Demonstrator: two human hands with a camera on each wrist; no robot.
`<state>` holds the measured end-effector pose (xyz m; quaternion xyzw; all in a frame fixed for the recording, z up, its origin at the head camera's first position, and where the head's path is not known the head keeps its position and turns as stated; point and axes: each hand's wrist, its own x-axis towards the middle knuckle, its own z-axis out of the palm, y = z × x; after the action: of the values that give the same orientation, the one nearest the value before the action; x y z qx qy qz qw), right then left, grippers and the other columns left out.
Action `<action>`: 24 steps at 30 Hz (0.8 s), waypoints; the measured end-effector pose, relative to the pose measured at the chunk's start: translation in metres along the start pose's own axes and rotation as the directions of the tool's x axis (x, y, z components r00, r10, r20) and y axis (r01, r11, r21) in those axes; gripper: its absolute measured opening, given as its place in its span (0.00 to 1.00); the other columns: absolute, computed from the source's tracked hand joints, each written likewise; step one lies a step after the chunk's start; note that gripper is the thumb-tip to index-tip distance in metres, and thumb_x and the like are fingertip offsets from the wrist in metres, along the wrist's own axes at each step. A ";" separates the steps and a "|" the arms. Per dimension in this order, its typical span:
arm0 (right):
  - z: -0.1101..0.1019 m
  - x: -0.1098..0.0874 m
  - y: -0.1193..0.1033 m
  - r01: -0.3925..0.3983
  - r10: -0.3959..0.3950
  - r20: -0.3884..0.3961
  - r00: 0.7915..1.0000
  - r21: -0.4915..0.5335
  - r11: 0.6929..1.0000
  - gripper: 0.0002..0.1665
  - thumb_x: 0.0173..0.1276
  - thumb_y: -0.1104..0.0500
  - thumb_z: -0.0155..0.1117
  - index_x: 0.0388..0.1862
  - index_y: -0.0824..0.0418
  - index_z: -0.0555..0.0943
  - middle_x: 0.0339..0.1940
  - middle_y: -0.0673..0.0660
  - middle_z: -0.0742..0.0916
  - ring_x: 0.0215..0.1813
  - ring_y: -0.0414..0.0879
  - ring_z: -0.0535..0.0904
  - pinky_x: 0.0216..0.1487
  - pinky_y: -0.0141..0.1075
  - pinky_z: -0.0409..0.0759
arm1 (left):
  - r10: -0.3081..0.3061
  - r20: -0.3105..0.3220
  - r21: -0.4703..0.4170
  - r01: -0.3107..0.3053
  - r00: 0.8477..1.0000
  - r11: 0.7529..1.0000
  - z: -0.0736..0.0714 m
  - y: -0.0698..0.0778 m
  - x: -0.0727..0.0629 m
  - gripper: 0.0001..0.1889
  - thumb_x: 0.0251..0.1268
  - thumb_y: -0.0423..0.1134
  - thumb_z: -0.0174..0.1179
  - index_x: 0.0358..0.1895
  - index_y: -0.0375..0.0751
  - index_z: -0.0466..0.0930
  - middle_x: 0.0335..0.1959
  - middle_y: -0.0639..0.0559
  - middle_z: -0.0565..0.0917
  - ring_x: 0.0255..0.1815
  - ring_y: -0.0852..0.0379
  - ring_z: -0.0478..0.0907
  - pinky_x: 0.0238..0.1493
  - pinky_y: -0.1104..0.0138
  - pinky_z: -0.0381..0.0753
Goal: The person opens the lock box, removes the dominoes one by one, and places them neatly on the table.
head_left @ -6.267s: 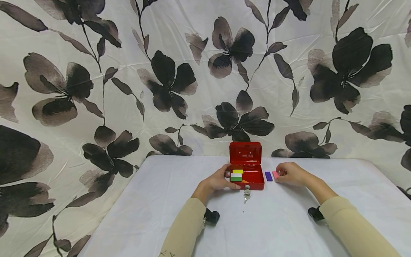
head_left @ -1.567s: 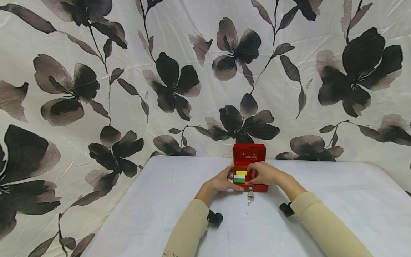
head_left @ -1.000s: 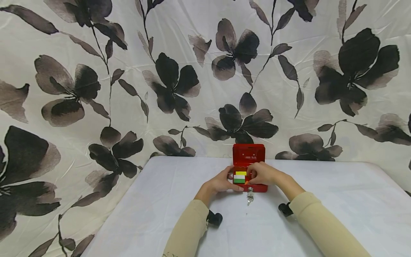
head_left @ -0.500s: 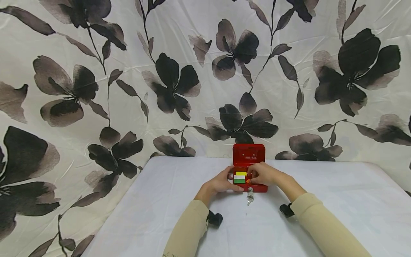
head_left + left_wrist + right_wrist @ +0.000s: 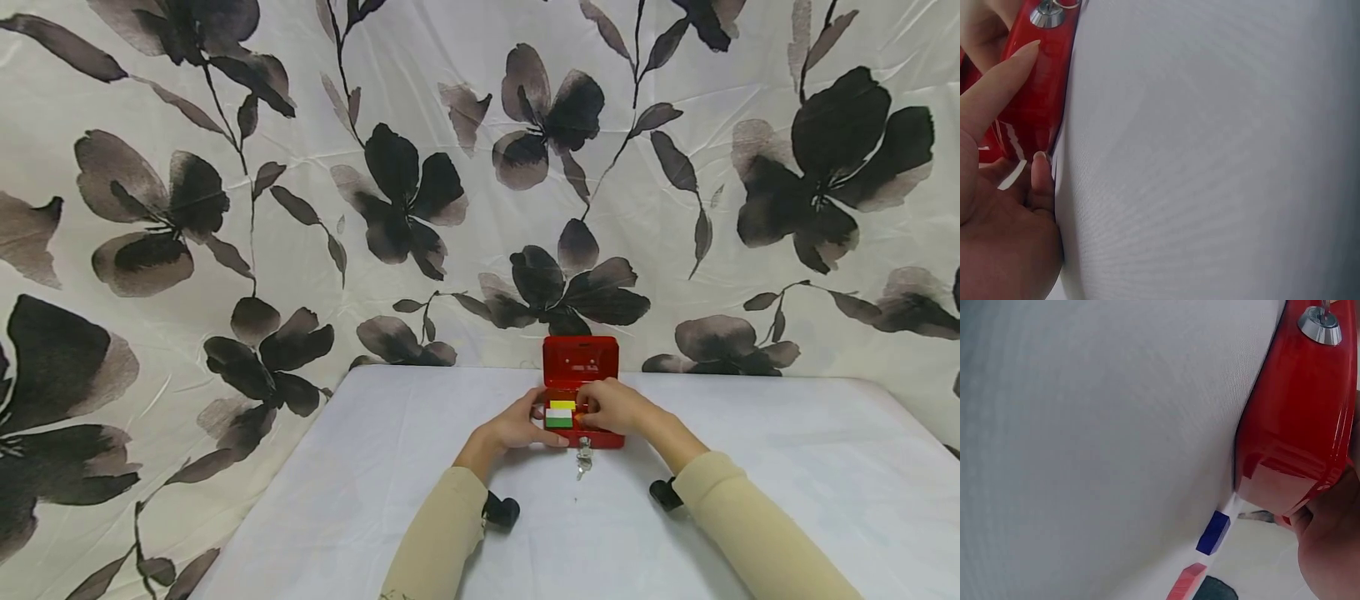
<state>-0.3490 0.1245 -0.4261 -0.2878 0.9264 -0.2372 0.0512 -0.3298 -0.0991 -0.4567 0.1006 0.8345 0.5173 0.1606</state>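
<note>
A red metal cash box [image 5: 609, 439] stands on the table with its lid [image 5: 582, 362] raised. My left hand [image 5: 513, 423] grips its left end, thumb along the front wall and fingers round the side, as the left wrist view also shows. Inside, at the left, lie a yellow block [image 5: 562, 405], a white block [image 5: 558, 413] and a green block [image 5: 558, 423]. My right hand [image 5: 618, 407] reaches in over the right wall with curled fingers, pinching a small orange block [image 5: 578, 418] beside them. The right hand covers much of the box's right half.
Keys [image 5: 584, 467] hang from the lock on the box front. In the right wrist view a purple block [image 5: 1214, 532] and a pink block [image 5: 1187, 581] lie on the table right of the box; the right hand hides them from the head view. A floral cloth hangs behind.
The right hand was at the pink block 6.3 s ago and is now inside the box. Within the last second the orange block has shifted slightly at its fingertips. The left hand keeps its place.
</note>
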 end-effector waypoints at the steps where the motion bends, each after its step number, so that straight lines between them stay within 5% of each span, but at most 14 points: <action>1: 0.000 0.000 0.000 -0.001 0.001 -0.006 1.000 -0.005 1.000 0.12 0.68 0.58 0.73 0.47 0.62 0.86 0.28 0.47 0.84 0.33 0.43 0.76 0.43 0.38 0.83 | 0.001 -0.001 0.003 -0.001 1.000 1.000 0.000 0.000 0.000 0.52 0.50 0.43 0.81 0.79 0.55 0.59 0.62 0.51 0.74 0.62 0.48 0.68 0.68 0.44 0.72; 12: -0.013 -0.004 -0.005 0.015 -0.021 0.097 0.995 0.061 0.998 0.17 0.64 0.63 0.75 0.51 0.66 0.84 0.33 0.52 0.86 0.37 0.44 0.78 0.45 0.38 0.85 | 0.001 -0.002 0.021 -0.001 1.000 1.000 -0.001 -0.003 0.001 0.52 0.51 0.45 0.80 0.79 0.54 0.58 0.61 0.51 0.74 0.61 0.49 0.67 0.67 0.46 0.72; 24: -0.018 -0.005 -0.006 0.058 -0.060 0.156 0.986 0.014 0.998 0.19 0.62 0.67 0.76 0.52 0.64 0.84 0.37 0.54 0.86 0.38 0.44 0.78 0.46 0.37 0.85 | 0.007 0.006 0.005 -0.007 1.000 1.000 -0.002 -0.004 0.000 0.52 0.50 0.45 0.81 0.78 0.54 0.59 0.60 0.51 0.74 0.61 0.49 0.67 0.67 0.46 0.73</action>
<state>-0.3459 0.1302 -0.4076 -0.3325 0.9095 -0.2197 0.1181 -0.3303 -0.1025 -0.4590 0.1055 0.8350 0.5154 0.1609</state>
